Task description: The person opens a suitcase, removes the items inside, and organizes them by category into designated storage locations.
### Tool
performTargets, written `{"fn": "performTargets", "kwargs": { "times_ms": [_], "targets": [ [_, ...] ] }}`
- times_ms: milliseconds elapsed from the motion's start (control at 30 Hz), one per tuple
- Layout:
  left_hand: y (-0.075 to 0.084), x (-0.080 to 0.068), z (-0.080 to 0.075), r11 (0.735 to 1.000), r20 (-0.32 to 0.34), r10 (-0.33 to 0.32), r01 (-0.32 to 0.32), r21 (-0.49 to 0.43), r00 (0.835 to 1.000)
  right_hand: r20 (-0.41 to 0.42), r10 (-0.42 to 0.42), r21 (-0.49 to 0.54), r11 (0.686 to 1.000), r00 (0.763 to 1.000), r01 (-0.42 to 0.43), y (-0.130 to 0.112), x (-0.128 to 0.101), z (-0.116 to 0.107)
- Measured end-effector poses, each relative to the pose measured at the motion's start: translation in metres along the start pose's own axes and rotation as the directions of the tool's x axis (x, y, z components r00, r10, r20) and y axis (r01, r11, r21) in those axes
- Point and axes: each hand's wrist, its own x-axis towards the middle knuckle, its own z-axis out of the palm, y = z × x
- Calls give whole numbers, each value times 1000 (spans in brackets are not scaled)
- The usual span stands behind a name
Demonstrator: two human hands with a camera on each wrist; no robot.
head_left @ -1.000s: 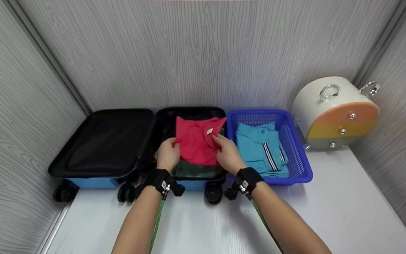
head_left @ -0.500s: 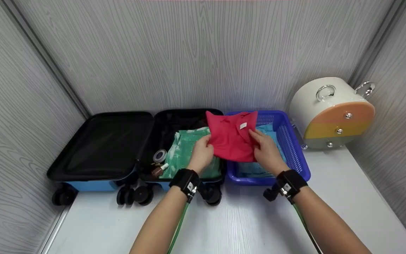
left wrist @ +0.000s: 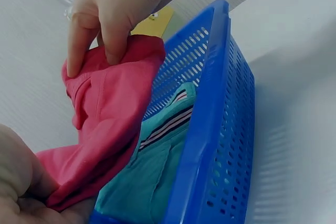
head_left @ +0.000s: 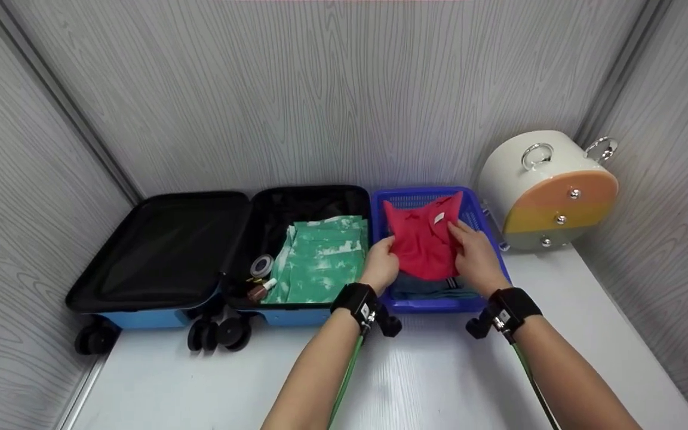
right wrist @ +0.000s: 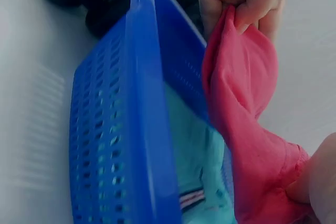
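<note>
Holding the folded red cotton shirt [head_left: 424, 245] pinched between left hand [head_left: 380, 269] and right hand [head_left: 475, 257] above the blue perforated plastic basket [head_left: 439, 303], the person likely needs to lower it onto the teal striped shirt [left wrist: 152, 177].

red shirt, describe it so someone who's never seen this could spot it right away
Start at the open blue suitcase on the white table; directly to its right stands a blue plastic basket. The red shirt is folded, held over that basket by both hands above a teal striped shirt, and alone bears a small white tag.
</note>
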Motion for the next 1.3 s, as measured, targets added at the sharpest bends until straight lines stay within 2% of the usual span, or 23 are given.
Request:
{"fn": "performTargets", "kwargs": {
  "times_ms": [167,267,367,467,533,633,767,833,867,933,1067,1133,1200,1300],
  "targets": [
    [-5,7,-2,998,0,-51,51,-39,999,37,39,-2,999,999,-39,2,4,9],
    [-9,8,-4,996,15,-81,81,-22,997,89,55,-25,998,995,-53,3,6,16],
    [-12,8,-3,993,35,-113,111,49,993,179,101,-71,993,979,-89,3,5,19],
    [-11,6,-2,977,75,-107,90,193,991,243,174,-145,979,954,-142,3,0,18],
    [-6,3,-1,957,111,-85,50,284,990,240,207,-197,967,948,-161,3,-3,16],
    [1,-2,1,908,172,-38,-38,418,984,204,219,-236,957,954,-169,2,-5,13],
    [9,-8,3,835,228,-2,-124,536,974,159,181,-196,969,970,-149,-3,-1,14],
    [12,-10,3,815,243,2,-142,561,970,149,162,-157,978,975,-139,-7,1,15],
    [13,-10,1,816,243,2,-142,561,970,146,158,-139,981,977,-138,-10,2,16],
    [15,-9,-3,834,229,4,-130,536,973,145,156,-94,985,977,-143,-15,4,18],
    [14,-4,-23,901,153,28,-91,424,988,144,138,-18,990,980,-137,-27,7,21],
    [11,-2,-38,921,118,36,-79,381,992,147,132,21,990,980,-136,-34,8,23],
    [8,-2,-54,925,89,35,-65,373,995,157,134,65,987,978,-146,-42,8,25],
    [1,-4,-81,926,62,-7,-17,378,998,174,134,144,977,976,-159,-56,8,28]
  ]
}}
